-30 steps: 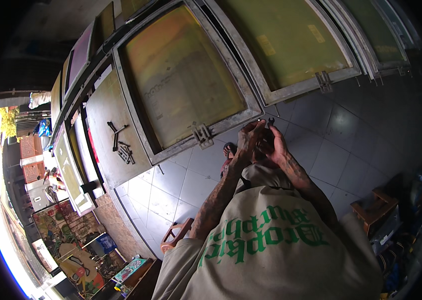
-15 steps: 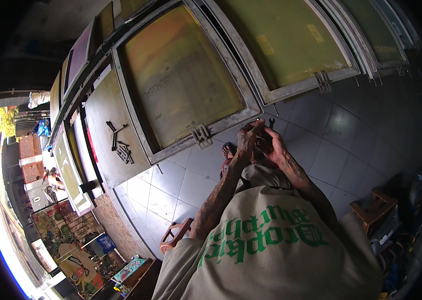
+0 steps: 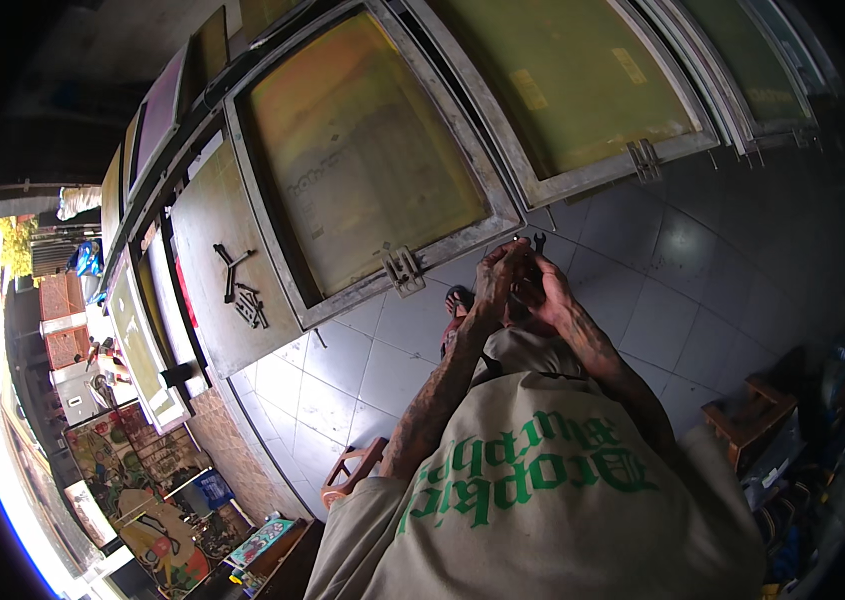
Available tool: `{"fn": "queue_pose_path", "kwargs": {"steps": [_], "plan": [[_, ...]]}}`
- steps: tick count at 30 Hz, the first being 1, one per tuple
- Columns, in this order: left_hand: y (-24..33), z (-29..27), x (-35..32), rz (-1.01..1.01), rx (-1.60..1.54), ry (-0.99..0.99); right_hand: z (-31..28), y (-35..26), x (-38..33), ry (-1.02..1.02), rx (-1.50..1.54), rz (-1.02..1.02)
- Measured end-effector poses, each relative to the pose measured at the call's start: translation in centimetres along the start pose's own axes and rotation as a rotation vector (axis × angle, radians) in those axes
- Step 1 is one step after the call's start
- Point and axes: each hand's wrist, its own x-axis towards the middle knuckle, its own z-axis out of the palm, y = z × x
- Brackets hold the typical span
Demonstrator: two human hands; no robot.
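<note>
Both hands, left hand (image 3: pixel 498 280) and right hand (image 3: pixel 548 295), close together around a small wrench (image 3: pixel 540 242) near the screen frame's (image 3: pixel 398 285) edge; which grip holds it, cannot tell; work unfinished.

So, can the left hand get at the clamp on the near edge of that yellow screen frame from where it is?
Probably yes. The left hand is raised beside the right hand, close to the metal clamp on the screen frame, and nothing lies between them.
</note>
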Motion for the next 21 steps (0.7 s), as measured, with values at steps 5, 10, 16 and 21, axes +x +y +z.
{"fn": "queue_pose_path", "kwargs": {"steps": [5,10,16,21], "plan": [[0.4,0.0,0.6,-0.274,-0.199,0.034,1.5,-0.4,-1.1,0.101,-0.009,-0.012],[1.0,0.1,0.8,-0.333,-0.147,0.026,-0.8,-0.1,0.5,0.067,-0.001,0.035],[1.0,-0.3,-0.2,-0.245,-0.13,-0.047,0.6,-0.4,-1.3,-0.127,0.045,0.06],[1.9,1.5,-0.4,-0.138,-0.325,0.135,0.7,0.2,-0.1,0.092,-0.037,-0.005]]}}
